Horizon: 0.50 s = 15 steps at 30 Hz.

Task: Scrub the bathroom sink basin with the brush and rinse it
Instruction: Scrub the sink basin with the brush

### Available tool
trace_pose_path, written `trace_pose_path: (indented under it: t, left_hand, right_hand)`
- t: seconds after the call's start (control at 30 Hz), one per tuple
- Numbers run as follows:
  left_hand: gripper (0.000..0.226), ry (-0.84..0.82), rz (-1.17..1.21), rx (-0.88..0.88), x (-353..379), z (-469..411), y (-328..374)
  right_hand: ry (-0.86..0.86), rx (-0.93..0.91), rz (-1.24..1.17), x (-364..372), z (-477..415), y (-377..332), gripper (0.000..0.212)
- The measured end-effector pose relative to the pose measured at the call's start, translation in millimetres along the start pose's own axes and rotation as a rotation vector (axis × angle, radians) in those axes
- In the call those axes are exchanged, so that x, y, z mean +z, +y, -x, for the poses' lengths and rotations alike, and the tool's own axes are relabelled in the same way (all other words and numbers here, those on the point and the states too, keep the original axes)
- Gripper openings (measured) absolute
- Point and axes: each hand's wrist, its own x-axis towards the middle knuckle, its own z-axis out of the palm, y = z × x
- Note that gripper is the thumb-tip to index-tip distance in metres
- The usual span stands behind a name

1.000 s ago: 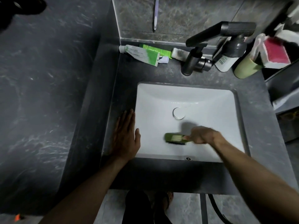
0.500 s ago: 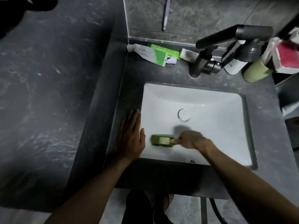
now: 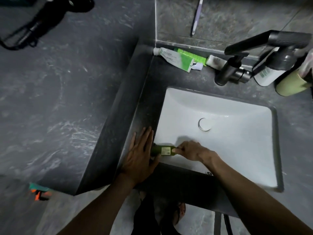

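At the near left corner of the white sink basin (image 3: 228, 145), one green brush (image 3: 163, 150) lies against the basin wall with a pale label facing up. The right hand (image 3: 189, 150) grips its handle end, fingers curled round it and the thumb pressed on top. The brush's other end reaches the edge of the left hand (image 3: 141, 155); whether they touch cannot be told. That hand lies flat on the dark stone table (image 3: 149, 99) just left of the basin. Its four fingers are straight and close together, its thumb is spread toward the basin rim, and it holds nothing.

One round drain (image 3: 205, 124) sits in the middle of the basin floor. Behind the basin stands one black faucet (image 3: 237, 68), its spout raised. Left of the faucet, behind the basin's far left corner, lie two tubes: a white-and-green tube (image 3: 174, 59) and a green tube (image 3: 191, 55) with a white cap. Behind the basin's far right corner stand one white pump bottle (image 3: 269, 72) and one pale green cup (image 3: 291, 83), just beside each other. One purple toothbrush (image 3: 196, 16) hangs on the wall behind the basin.
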Motion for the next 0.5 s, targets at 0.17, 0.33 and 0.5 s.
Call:
trace_pose_path:
  t: [0.17,0.33,0.5]
  left_hand:
    - [0.092,0.007,0.014,-0.046,-3.6,5.9,6.4]
    - [0.102,0.01,0.017,-0.033,-5.1,4.0,4.4]
    - [0.105,0.022,0.031,-0.033,-6.8,5.0,6.0]
  right_hand:
    - [0.352,0.188,0.389,0.9,-3.2,47.6,0.069]
    - [0.151,-0.181,0.011,4.6,-7.9,18.4,0.028]
    - [0.259,-0.329,0.155,-11.6,-13.2,12.1,0.039]
